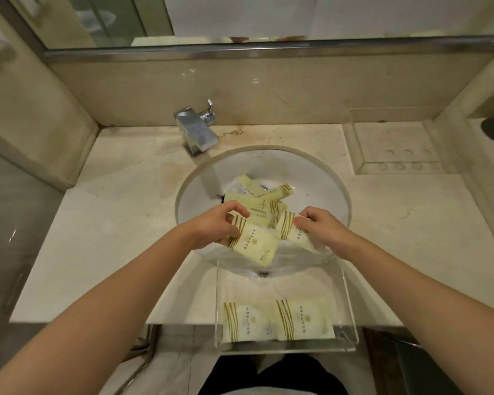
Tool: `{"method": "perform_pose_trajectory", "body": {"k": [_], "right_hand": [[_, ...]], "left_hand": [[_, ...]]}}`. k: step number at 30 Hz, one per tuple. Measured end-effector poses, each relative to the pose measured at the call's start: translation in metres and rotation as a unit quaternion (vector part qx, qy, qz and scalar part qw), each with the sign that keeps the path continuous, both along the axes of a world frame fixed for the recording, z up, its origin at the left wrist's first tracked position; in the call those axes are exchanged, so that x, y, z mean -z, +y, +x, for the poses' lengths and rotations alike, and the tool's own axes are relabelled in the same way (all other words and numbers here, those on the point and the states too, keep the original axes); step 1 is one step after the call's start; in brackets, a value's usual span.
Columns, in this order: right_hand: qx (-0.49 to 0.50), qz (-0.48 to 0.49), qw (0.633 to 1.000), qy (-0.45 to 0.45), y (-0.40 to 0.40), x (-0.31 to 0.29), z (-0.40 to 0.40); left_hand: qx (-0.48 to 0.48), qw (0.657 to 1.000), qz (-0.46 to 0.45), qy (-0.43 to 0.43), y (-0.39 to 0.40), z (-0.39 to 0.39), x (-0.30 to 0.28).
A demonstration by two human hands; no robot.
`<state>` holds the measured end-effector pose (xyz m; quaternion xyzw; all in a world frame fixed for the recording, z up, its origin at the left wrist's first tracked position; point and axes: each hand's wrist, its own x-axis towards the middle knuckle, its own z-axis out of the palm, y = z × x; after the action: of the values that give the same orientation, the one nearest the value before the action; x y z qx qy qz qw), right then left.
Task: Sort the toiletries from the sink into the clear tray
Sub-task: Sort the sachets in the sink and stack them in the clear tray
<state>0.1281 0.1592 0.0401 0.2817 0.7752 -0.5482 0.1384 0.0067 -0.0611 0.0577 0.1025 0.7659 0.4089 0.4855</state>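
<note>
Pale-yellow packets: left hand [217, 223] gripped one packet [254, 243], right hand [317, 226] another [294, 232] — both over the sink [325, 178]; clear tray [351, 309] lay directly nearer, two sachets inside.

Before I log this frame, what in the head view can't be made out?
- Packet count in the sink: the pile overlaps, and both hands cover part.
- Print on the packets: too small and blurred.
- Drain: buried under the pile.
- Left hand and right hand: fingertips hidden behind packets.
- Clear tray: near edge overhangs the counter; its support is unclear.
</note>
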Motion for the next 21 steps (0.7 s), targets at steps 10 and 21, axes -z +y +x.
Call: {"method": "perform_pose_trajectory", "body": {"k": [10, 21], "right_hand": [[-0.25, 0.043, 0.967, -0.033, -0.032, -0.018, 0.036], [-0.358, 0.146, 0.915, -0.117, -0.055, 0.012, 0.07]], "left_hand": [[0.228, 0.967, -0.073, 0.08, -0.018, 0.056, 0.005], [0.467, 0.828, -0.157, 0.267, -0.018, 0.085, 0.017]]}}
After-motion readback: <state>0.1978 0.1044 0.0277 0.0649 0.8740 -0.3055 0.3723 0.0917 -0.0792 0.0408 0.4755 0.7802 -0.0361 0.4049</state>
